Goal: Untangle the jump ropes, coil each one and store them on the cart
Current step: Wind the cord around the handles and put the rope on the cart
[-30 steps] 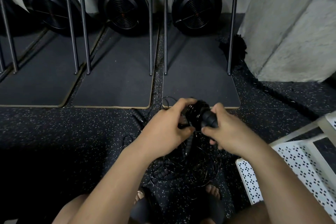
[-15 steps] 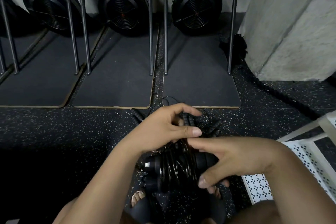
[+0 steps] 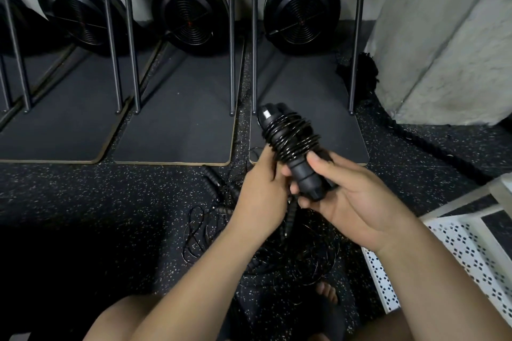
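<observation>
A wound jump rope (image 3: 291, 141) is held up in the middle of the view, above the floor and left of the cart; its two black handles lie side by side with thin black cord wrapped round them in tight turns, the far end tilted up and to the left; the right hand (image 3: 357, 205) grips the near end, thumb on top and fingers curled round from below; the left hand (image 3: 260, 196) holds the left side of the same rope, fingers reaching up behind the windings and thumb against the handle.

Below the hands a tangle (image 3: 302, 252) of thin black cord spreads over the floor (image 3: 83, 196), which is dark rubber with pale flecks; one black handle (image 3: 288, 219) hangs or stands just under the left hand, and whether anything holds it cannot be told; more loose handles (image 3: 212, 183) lie to the left of the tangle; toes in a dark sandal (image 3: 327, 292) show at its near edge.

The cart (image 3: 471, 255), white with a punched pattern, stands at the right edge; a thick dark rope (image 3: 432, 144) runs across the floor beyond it, past the foot of a grey concrete pillar (image 3: 448, 36).

Farther off, dark mats (image 3: 177, 113) lie side by side with thin metal poles (image 3: 232, 36) standing on them; round black fans (image 3: 191, 11) sit along the far wall.
</observation>
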